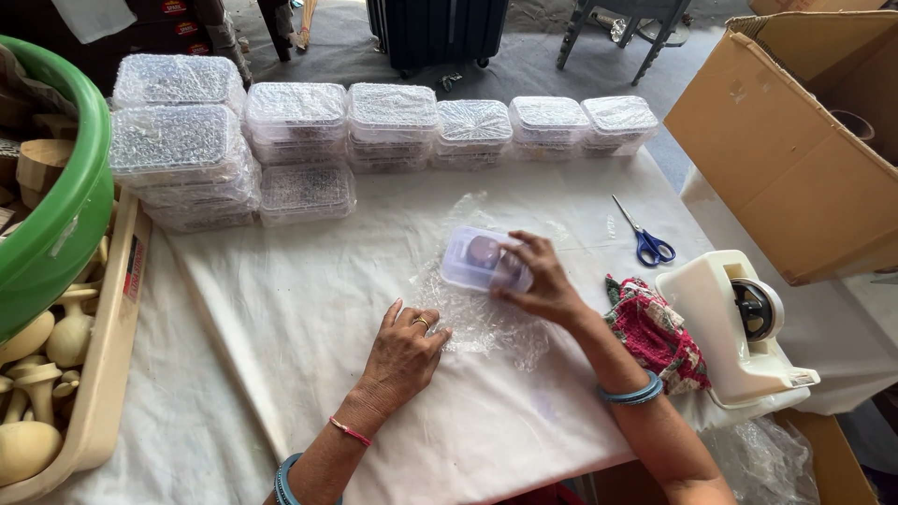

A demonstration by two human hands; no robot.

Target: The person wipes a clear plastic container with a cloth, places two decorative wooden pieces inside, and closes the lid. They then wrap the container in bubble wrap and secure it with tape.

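Note:
My right hand [541,279] grips a small clear plastic box [477,259] with something purplish inside, resting on a sheet of bubble wrap [486,327] spread on the white-covered table [309,309]. My left hand [404,351] lies flat, fingers together, pressing the near left edge of the bubble wrap. A ring shows on one finger, and bangles circle both wrists.
Stacks of bubble-wrapped boxes [281,140] line the table's far side. Blue-handled scissors [644,236], a red patterned cloth [655,332] and a white tape dispenser [739,323] lie to the right. A cardboard box [795,140] stands far right. A green tub [56,215] and a tray of wooden pieces [47,374] are left.

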